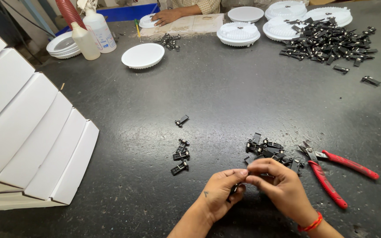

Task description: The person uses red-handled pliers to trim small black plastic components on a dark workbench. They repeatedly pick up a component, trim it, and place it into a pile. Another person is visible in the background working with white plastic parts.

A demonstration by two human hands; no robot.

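Observation:
My left hand [220, 191] and my right hand [280, 187] meet fingertip to fingertip near the table's front edge, pinching a small black clip part [234, 189] between them; most of it is hidden by the fingers. Just beyond my right hand lies a small heap of black spring clips [267, 150]. To the left, three black clips [181, 155] lie in a loose column, and one more clip [182, 120] sits farther back. Red-handled pliers [336, 169] rest to the right of my right hand.
Stacked white cardboard boxes [27, 132] fill the left side. At the back are white round light housings [143, 55], a big pile of black clips [329, 42], two plastic bottles [91, 35], and another person's hand [166, 16] on a paper.

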